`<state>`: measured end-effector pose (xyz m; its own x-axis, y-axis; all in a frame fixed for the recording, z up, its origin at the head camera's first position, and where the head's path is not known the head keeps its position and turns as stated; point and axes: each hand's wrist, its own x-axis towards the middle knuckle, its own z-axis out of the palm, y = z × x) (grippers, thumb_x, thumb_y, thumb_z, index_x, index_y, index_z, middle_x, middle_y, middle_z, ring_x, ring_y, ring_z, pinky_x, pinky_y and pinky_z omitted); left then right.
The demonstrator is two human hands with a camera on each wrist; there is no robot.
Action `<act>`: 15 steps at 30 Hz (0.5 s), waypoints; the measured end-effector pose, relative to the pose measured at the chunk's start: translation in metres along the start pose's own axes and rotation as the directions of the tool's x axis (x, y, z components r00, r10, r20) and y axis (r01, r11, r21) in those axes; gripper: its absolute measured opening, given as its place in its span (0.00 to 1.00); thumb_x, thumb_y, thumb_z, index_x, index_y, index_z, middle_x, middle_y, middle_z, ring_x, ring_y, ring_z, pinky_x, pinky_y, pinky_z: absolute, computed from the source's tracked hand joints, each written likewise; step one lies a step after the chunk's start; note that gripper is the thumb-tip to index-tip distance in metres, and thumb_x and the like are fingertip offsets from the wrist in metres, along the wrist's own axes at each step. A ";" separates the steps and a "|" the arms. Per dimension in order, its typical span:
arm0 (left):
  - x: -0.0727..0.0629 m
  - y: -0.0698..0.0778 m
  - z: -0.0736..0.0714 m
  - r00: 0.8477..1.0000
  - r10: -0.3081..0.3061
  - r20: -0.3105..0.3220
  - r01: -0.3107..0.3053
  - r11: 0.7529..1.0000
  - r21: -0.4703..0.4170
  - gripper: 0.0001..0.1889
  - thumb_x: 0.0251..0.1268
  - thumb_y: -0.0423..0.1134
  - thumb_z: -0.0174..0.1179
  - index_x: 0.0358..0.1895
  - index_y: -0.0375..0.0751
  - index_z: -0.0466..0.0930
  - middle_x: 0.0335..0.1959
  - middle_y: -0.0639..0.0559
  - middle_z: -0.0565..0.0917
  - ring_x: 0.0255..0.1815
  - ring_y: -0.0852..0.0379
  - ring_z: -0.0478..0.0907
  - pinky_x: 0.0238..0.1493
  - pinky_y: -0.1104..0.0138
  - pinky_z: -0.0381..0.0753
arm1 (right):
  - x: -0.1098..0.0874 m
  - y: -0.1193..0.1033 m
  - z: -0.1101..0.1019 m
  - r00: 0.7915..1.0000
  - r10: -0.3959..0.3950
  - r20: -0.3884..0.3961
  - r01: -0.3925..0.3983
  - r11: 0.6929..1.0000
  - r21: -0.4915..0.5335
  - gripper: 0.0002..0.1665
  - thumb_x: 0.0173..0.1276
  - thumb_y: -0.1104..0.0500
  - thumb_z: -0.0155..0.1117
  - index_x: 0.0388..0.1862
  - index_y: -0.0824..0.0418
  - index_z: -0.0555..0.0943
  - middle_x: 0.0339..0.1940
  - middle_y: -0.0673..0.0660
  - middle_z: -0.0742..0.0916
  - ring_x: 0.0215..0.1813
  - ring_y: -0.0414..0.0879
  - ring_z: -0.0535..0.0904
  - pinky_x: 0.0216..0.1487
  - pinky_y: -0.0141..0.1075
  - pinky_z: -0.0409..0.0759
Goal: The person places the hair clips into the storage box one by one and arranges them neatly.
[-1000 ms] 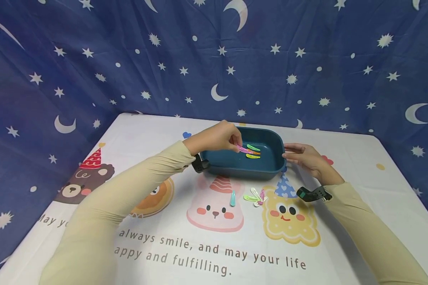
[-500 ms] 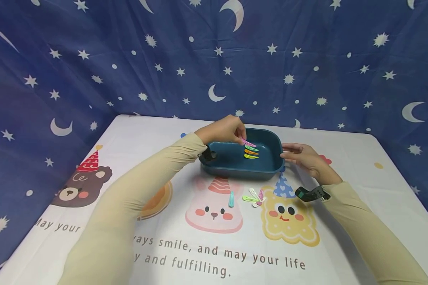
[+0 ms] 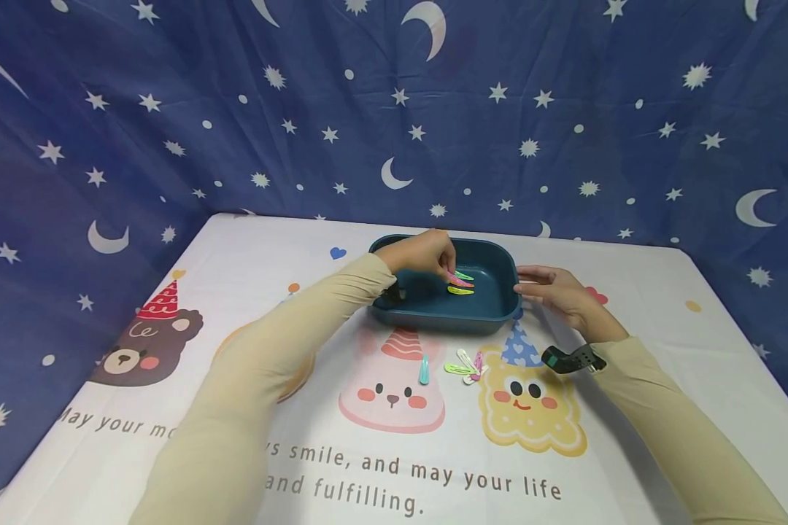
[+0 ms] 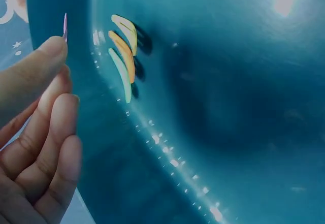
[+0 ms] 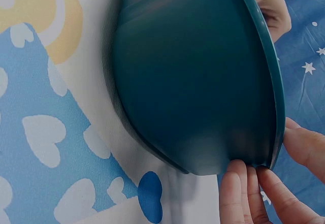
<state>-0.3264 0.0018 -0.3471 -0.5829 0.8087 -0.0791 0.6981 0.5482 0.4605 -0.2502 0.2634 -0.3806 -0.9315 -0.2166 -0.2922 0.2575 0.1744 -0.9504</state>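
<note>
My left hand pinches a pink hair clip between thumb and fingertips, reaching inside the dark teal basin. On the basin's floor lie a yellow hair clip, an orange hair clip and a green hair clip, side by side. In the head view the pink clip overlaps them, so whether it touches them I cannot tell. At the basin's right end, the fairly straight fingers of my right hand touch the outer wall and rim.
In front of the basin lie a light blue hair clip and a small cluster with a lime green clip, a white clip and a pink clip. A starry blue curtain hangs behind the white printed tablecloth.
The left hand rose towards the back with the pink clip, uncovering the row of clips, then lowered it over them. The right hand stayed at the basin's end.
</note>
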 end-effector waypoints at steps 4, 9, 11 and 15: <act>0.005 -0.001 0.006 1.000 0.000 0.023 0.000 1.000 -0.011 0.03 0.53 0.32 0.68 0.29 0.35 0.86 0.29 0.45 0.86 0.25 0.64 0.74 0.29 0.76 0.73 | 0.000 0.001 0.000 1.000 0.003 -0.004 -0.003 1.000 -0.018 0.42 0.63 0.63 0.64 0.70 0.73 0.56 0.41 0.39 0.81 0.42 0.28 0.80 0.49 0.24 0.78; 0.011 -0.004 0.013 0.998 0.003 0.056 -0.004 1.000 0.016 0.05 0.53 0.34 0.68 0.30 0.36 0.86 0.29 0.46 0.87 0.25 0.66 0.73 0.28 0.77 0.72 | 0.000 0.001 0.000 1.000 -0.001 -0.004 0.000 1.000 -0.029 0.41 0.63 0.63 0.64 0.70 0.73 0.56 0.41 0.39 0.80 0.43 0.28 0.80 0.49 0.24 0.78; 0.013 -0.004 0.015 0.998 0.006 0.064 -0.008 1.000 0.030 0.05 0.53 0.35 0.69 0.30 0.38 0.86 0.29 0.47 0.87 0.25 0.66 0.74 0.29 0.77 0.72 | 0.001 0.001 0.000 1.000 -0.004 -0.003 0.004 1.000 -0.024 0.41 0.63 0.63 0.64 0.70 0.73 0.56 0.41 0.39 0.81 0.42 0.29 0.80 0.49 0.24 0.78; 0.017 -0.006 0.019 0.997 0.016 0.077 -0.019 0.999 0.038 0.04 0.52 0.36 0.69 0.29 0.39 0.87 0.29 0.48 0.87 0.25 0.66 0.75 0.30 0.76 0.74 | 0.001 0.001 -0.001 1.000 -0.005 -0.002 0.005 1.000 -0.018 0.41 0.63 0.64 0.64 0.69 0.74 0.57 0.40 0.39 0.82 0.42 0.29 0.80 0.48 0.23 0.78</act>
<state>-0.3324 0.0167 -0.3676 -0.5383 0.8312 -0.1393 0.7244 0.5408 0.4275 -0.2510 0.2639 -0.3816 -0.9333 -0.2154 -0.2873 0.2483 0.1907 -0.9497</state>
